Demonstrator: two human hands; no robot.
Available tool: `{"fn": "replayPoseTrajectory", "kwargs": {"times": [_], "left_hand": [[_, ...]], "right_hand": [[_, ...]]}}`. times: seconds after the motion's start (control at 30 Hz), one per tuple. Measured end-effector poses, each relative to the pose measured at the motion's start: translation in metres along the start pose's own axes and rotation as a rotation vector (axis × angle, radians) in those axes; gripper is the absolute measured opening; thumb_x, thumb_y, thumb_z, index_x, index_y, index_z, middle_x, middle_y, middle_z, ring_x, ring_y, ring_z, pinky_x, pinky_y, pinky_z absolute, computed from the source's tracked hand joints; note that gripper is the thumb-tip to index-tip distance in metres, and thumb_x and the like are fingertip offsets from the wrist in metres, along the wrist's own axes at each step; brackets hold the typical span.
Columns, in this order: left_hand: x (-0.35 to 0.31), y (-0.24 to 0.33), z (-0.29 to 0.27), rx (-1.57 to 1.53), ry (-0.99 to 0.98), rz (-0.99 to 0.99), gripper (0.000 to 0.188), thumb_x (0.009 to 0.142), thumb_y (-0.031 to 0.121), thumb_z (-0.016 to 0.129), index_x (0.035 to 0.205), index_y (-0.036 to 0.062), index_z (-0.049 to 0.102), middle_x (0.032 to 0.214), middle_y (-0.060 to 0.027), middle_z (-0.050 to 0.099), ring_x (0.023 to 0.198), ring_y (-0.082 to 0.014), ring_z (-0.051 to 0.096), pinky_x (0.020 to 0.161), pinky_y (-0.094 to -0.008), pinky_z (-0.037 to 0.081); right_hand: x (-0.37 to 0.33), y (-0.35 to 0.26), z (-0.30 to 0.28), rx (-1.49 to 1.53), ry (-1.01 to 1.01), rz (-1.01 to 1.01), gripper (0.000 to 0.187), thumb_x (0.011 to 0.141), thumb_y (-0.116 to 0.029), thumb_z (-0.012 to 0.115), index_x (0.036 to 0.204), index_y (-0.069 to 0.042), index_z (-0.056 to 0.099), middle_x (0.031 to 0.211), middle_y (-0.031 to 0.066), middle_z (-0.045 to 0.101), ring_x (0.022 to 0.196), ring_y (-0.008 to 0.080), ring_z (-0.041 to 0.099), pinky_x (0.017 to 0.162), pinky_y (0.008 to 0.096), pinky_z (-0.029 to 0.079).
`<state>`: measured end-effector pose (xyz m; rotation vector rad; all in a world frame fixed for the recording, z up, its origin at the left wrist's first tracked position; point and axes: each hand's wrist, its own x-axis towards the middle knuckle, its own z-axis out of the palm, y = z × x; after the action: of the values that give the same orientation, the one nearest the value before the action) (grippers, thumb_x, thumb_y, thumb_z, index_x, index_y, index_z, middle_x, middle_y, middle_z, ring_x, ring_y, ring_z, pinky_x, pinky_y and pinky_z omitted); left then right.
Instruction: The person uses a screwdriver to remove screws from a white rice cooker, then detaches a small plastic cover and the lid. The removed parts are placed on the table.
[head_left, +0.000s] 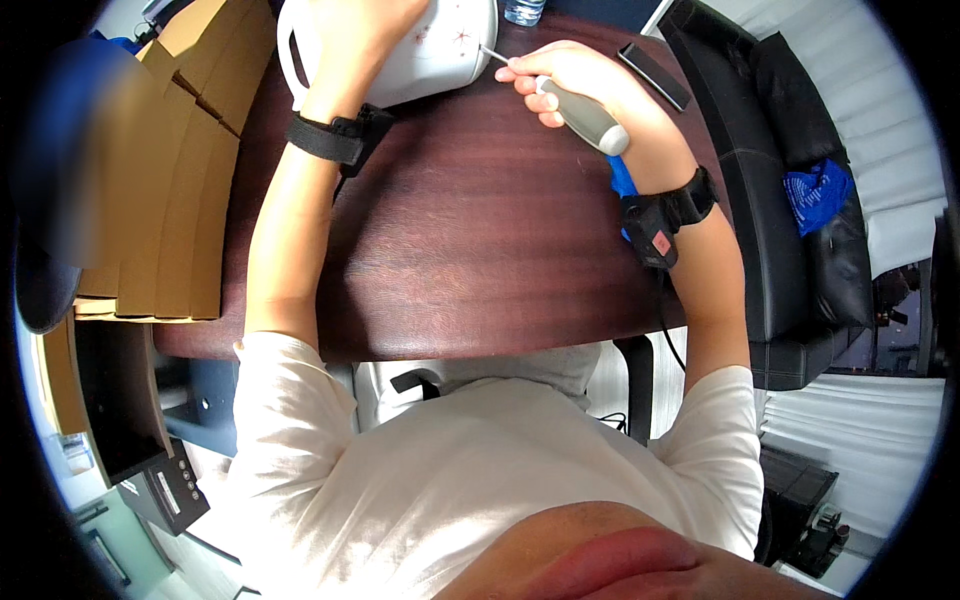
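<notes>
A white appliance [425, 75] sits on the far part of the worktop [470, 250]. The fingers of the right hand [568, 72] grasp a screwdriver [580, 115], its tip at the appliance's right side. The left hand [372, 22] is over the appliance, grip impossible to tell.

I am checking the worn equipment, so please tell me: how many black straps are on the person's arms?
2: one strap is around the left forearm, the other strap around the right forearm.
</notes>
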<state>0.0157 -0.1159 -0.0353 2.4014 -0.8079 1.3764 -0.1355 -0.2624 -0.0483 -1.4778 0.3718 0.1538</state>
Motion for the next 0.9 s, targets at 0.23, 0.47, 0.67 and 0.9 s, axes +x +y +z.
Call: {"fn": "replayPoseTrajectory", "kwargs": {"times": [0.23, 0.47, 0.67, 0.9], "left_hand": [[0.004, -0.003, -0.002, 0.037, -0.083, 0.020, 0.055, 0.089, 0.049, 0.046, 0.101, -0.0004, 0.066, 0.100, -0.0215, 0.065, 0.098, -0.0353, 0.058, 0.090, -0.0464, 0.038], [0.006, -0.013, -0.019, 0.014, -0.167, 0.085, 0.051, 0.091, 0.048, 0.046, 0.102, 0.0018, 0.065, 0.100, -0.0166, 0.065, 0.101, -0.0290, 0.058, 0.089, -0.0408, 0.041], [0.003, -0.019, -0.013, -0.048, -0.070, 0.124, 0.047, 0.089, 0.046, 0.051, 0.101, 0.0024, 0.065, 0.097, -0.0152, 0.065, 0.101, -0.0279, 0.058, 0.089, -0.0394, 0.041], [-0.001, -0.025, -0.013, -0.113, 0.005, 0.164, 0.045, 0.087, 0.045, 0.054, 0.102, 0.0037, 0.065, 0.097, -0.0135, 0.064, 0.100, -0.0281, 0.057, 0.090, -0.0398, 0.041]], "right_hand": [[0.004, 0.015, -0.022, 0.025, -0.159, -0.091, 0.022, 0.097, -0.016, 0.052, 0.101, 0.006, 0.058, 0.068, -0.0011, 0.050, 0.048, 0.0061, 0.046, 0.040, 0.0212, 0.039], [0.022, 0.034, -0.034, 0.147, -0.333, -0.087, 0.026, 0.098, -0.017, 0.051, 0.108, 0.006, 0.055, 0.067, -0.0024, 0.048, 0.047, 0.0048, 0.044, 0.039, 0.0201, 0.037], [0.027, 0.046, -0.031, 0.046, -0.307, -0.143, 0.027, 0.098, -0.018, 0.051, 0.109, 0.006, 0.055, 0.063, -0.0029, 0.046, 0.043, 0.0042, 0.043, 0.036, 0.0196, 0.035], [0.023, 0.046, -0.019, -0.077, -0.284, -0.122, 0.028, 0.098, -0.022, 0.049, 0.106, 0.004, 0.058, 0.061, -0.0039, 0.044, 0.040, 0.0053, 0.042, 0.035, 0.0214, 0.035]]}}
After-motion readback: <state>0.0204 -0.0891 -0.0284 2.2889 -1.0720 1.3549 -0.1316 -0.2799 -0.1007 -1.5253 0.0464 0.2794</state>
